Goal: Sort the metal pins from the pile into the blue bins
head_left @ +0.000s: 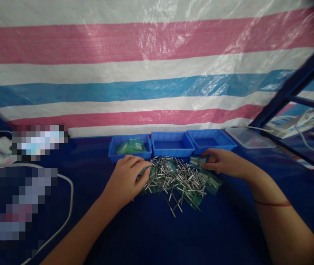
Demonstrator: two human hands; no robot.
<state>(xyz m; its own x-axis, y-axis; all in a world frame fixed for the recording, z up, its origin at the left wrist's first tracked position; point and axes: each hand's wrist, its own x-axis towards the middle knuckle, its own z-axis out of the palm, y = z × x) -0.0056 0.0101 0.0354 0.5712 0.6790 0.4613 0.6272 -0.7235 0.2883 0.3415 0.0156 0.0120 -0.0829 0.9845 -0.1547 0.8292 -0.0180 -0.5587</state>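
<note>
1. The left grip (131, 175) is bent over the left side of a pile of shiny metal pins (170, 175). Its thumb and fingers are a little apart, and I can't tell if it has hold of any pins.
2. The right grip (219, 162) has its thumb and first finger bent, with a gap between them. Its fingertips are at a small green packet (197, 161), but I can't tell if they hold it.
3. The pile sits between the two grips, with more green packets (213, 183) under and around it. One of these is just on the near side of the right grip.
4. A few pins lie loose on the blue tabletop (151, 235), to the right of the left grip and nearer the person.
5. Just past the left grip is a blue bin (113, 158) with green packets inside.
6. A middle bin (173, 151) is past the pile, between the grips. A third bin (206, 141) is just past the right grip.
7. A red string (273, 204) goes round the arm behind the right grip.
</note>
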